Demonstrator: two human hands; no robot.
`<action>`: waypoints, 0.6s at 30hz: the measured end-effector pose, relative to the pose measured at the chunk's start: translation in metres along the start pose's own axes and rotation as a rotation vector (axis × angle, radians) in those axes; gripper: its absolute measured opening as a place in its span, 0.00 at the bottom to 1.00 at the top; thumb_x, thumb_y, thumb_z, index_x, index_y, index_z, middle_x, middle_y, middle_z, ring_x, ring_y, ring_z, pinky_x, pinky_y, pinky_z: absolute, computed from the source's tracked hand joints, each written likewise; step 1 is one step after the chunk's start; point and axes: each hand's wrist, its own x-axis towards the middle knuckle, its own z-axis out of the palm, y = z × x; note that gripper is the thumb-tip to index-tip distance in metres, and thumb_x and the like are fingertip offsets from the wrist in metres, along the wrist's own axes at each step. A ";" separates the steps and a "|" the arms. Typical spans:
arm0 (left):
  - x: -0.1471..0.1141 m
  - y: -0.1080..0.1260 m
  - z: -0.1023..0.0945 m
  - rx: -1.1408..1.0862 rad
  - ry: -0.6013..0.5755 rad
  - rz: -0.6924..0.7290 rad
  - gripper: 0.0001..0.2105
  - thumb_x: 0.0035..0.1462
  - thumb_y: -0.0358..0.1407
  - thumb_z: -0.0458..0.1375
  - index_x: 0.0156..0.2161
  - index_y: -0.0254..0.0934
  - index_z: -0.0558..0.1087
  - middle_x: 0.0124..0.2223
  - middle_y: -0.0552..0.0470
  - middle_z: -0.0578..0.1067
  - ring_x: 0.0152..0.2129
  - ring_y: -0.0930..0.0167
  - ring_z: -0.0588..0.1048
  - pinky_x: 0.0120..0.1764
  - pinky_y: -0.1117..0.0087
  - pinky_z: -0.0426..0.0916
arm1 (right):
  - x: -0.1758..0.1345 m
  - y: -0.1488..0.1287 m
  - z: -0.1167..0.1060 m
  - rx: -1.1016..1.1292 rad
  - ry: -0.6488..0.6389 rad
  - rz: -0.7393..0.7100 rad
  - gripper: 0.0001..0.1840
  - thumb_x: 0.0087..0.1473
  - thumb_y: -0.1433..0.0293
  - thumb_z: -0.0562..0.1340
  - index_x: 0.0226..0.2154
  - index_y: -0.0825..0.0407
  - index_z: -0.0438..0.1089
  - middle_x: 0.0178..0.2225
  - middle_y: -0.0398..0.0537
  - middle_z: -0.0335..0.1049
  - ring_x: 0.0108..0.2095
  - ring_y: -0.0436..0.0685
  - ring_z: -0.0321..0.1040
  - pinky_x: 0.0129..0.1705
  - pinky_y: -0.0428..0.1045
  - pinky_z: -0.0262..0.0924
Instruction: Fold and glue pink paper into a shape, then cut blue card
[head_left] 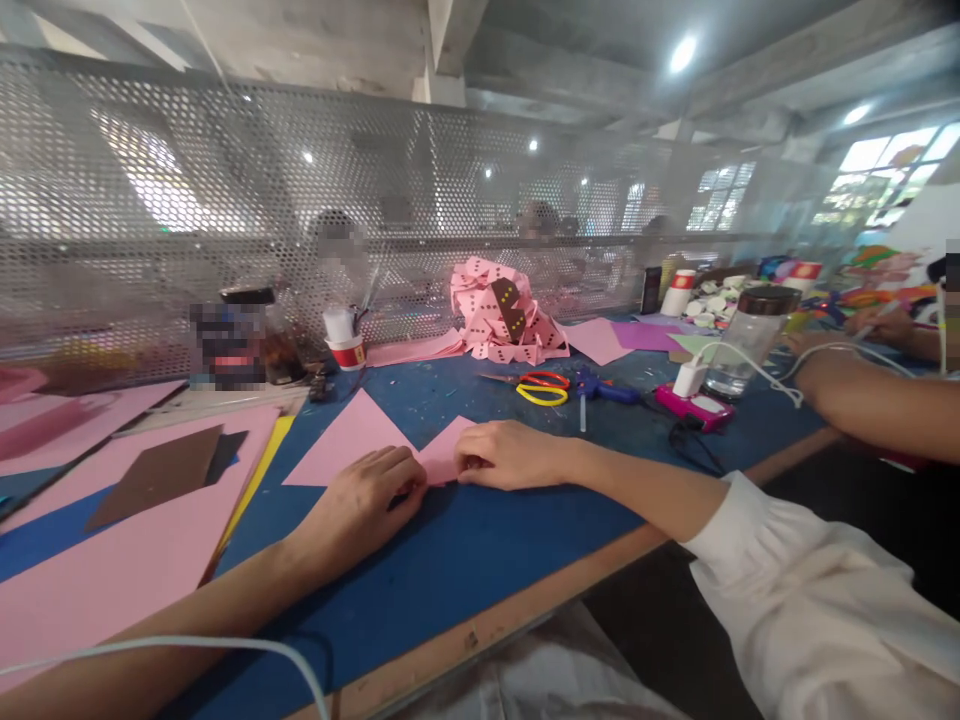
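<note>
A sheet of pink paper (352, 445) lies on the blue tabletop, its two pointed parts rising to the left and right of a V-shaped gap. At its lower edge, my left hand (375, 500) has its fingers curled in and pressed on the paper. My right hand (510, 455) pinches the right part near the same edge, close to my left fingertips. Fingers and knuckles cover the stretch of paper between them. Beyond my right hand lie scissors (545, 396) with red and yellow handles and a blue glue gun (611, 388).
A folded pink paper piece with dots (487, 310) stands by the perforated metal screen (405, 180). At left are large pink sheets (97, 590) and a brown sheet (161, 470). Rightward are a magenta power strip (694, 405), a lidded jar (750, 340) and another person's arm (870, 395).
</note>
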 end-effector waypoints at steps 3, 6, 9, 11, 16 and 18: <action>-0.003 -0.001 0.000 -0.040 -0.011 -0.008 0.08 0.68 0.32 0.51 0.36 0.37 0.71 0.34 0.51 0.72 0.31 0.68 0.71 0.36 0.69 0.63 | 0.001 0.001 -0.002 0.073 -0.021 0.042 0.05 0.62 0.68 0.64 0.38 0.53 0.73 0.38 0.47 0.74 0.37 0.52 0.69 0.40 0.46 0.58; -0.004 -0.001 -0.001 -0.067 -0.012 -0.025 0.08 0.68 0.33 0.52 0.36 0.37 0.71 0.34 0.51 0.72 0.31 0.68 0.71 0.36 0.69 0.63 | 0.001 0.003 -0.004 0.127 -0.044 0.095 0.06 0.60 0.67 0.66 0.36 0.53 0.74 0.37 0.45 0.74 0.36 0.52 0.68 0.38 0.45 0.57; -0.003 0.000 -0.001 -0.082 -0.010 -0.044 0.09 0.68 0.33 0.51 0.36 0.37 0.71 0.34 0.51 0.72 0.31 0.69 0.71 0.35 0.69 0.63 | 0.001 0.005 -0.005 0.149 -0.063 0.116 0.06 0.58 0.67 0.68 0.34 0.53 0.74 0.35 0.44 0.74 0.35 0.51 0.68 0.37 0.45 0.56; -0.003 0.001 -0.001 -0.091 -0.011 -0.055 0.09 0.68 0.34 0.51 0.36 0.37 0.71 0.33 0.51 0.72 0.31 0.69 0.71 0.35 0.69 0.63 | 0.000 0.006 -0.004 0.157 -0.058 0.124 0.06 0.59 0.67 0.67 0.34 0.53 0.74 0.35 0.44 0.74 0.34 0.51 0.68 0.37 0.45 0.56; -0.002 0.002 -0.002 -0.114 -0.021 -0.088 0.08 0.67 0.34 0.52 0.35 0.37 0.71 0.34 0.51 0.72 0.31 0.69 0.71 0.35 0.69 0.63 | -0.002 0.005 0.000 0.125 -0.021 0.118 0.04 0.60 0.69 0.66 0.36 0.53 0.74 0.37 0.46 0.75 0.36 0.52 0.68 0.38 0.45 0.56; -0.001 0.003 -0.003 -0.122 -0.023 -0.097 0.08 0.67 0.34 0.52 0.35 0.37 0.71 0.34 0.51 0.72 0.30 0.69 0.71 0.35 0.69 0.63 | -0.002 0.005 0.001 0.103 -0.013 0.104 0.03 0.60 0.70 0.65 0.36 0.53 0.74 0.38 0.46 0.75 0.36 0.52 0.69 0.38 0.45 0.56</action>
